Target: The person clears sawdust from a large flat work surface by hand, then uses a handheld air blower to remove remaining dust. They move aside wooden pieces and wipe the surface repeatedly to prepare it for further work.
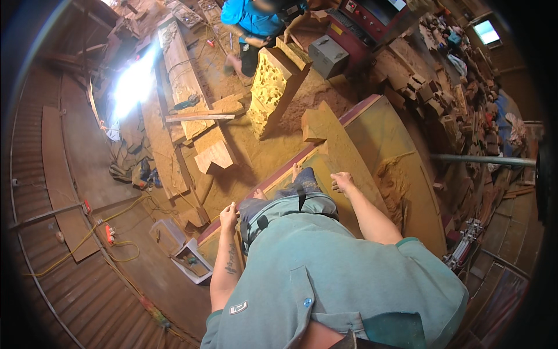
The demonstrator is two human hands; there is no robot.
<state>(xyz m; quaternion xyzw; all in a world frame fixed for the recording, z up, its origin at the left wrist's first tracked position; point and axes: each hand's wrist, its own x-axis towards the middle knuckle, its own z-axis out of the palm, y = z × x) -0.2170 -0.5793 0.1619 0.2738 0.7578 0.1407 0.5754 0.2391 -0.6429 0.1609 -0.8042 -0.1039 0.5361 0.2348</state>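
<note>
My left hand (229,216) is raised beside my left hip, its fingers curled in with nothing visible in them. On the other side, my right hand (342,182) hangs with bent fingers above a thick wooden beam (349,154), apparently apart from it, and no object shows in it. The beam lies on a dusty, wide board platform (401,131) under my feet. Ahead of me stands a carved yellow wooden block (268,96), its face full of hollows and relief.
A co-worker in a blue shirt (244,17) is behind the carved block, near a red machine (363,29) and a grey metal box (329,56). Long timbers (181,70) lie at left. A yellow cable (81,241) and white bin (195,262) are on the floor; wood offcuts (433,93) pile up right.
</note>
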